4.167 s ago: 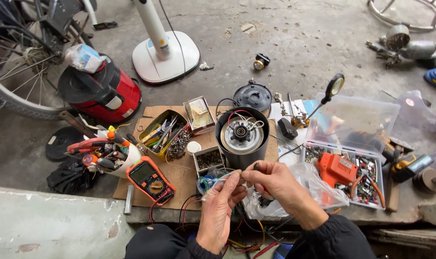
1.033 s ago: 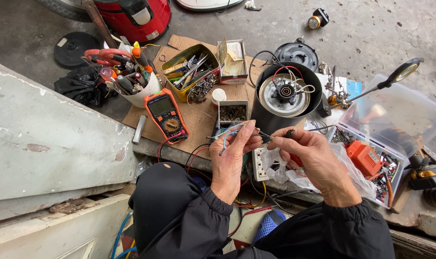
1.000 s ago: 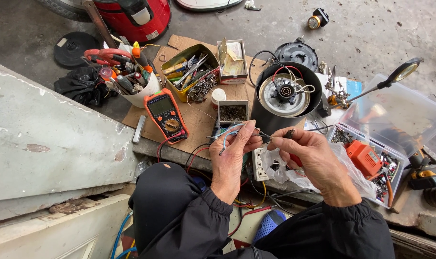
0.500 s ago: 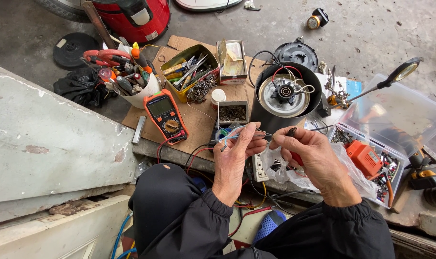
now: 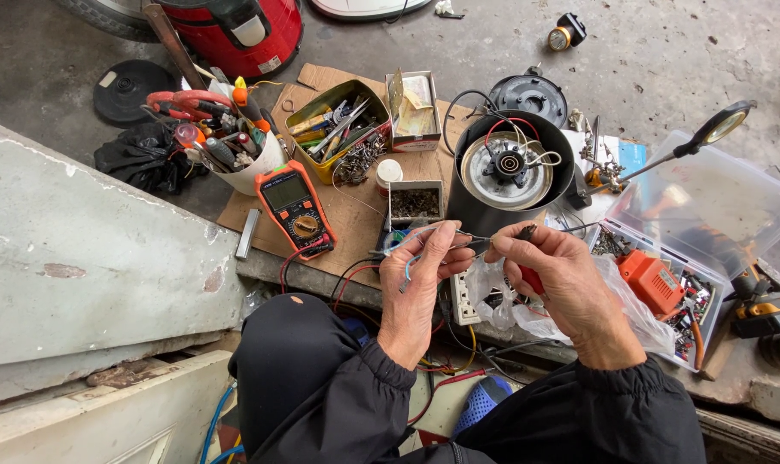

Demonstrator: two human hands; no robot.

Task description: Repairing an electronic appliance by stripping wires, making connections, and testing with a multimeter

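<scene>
Left hand [image 5: 417,288] pinches thin pale wire [image 5: 407,245] above the bench edge, fingers closed. Wire looks light, floppy, best gripped near its end. Right hand [image 5: 570,288] clamps a small dark-tipped tool [image 5: 502,238] against it, before the black motor housing [image 5: 512,172].

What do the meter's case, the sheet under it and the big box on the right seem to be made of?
The meter looks like dark plastic in an orange rubbery sleeve: matte, rounded edges. The sheet under it seems plain brown cardboard: dull, with a torn-looking edge. The big box is probably clear plastic: the things beneath show through it and its surface shines.
</scene>
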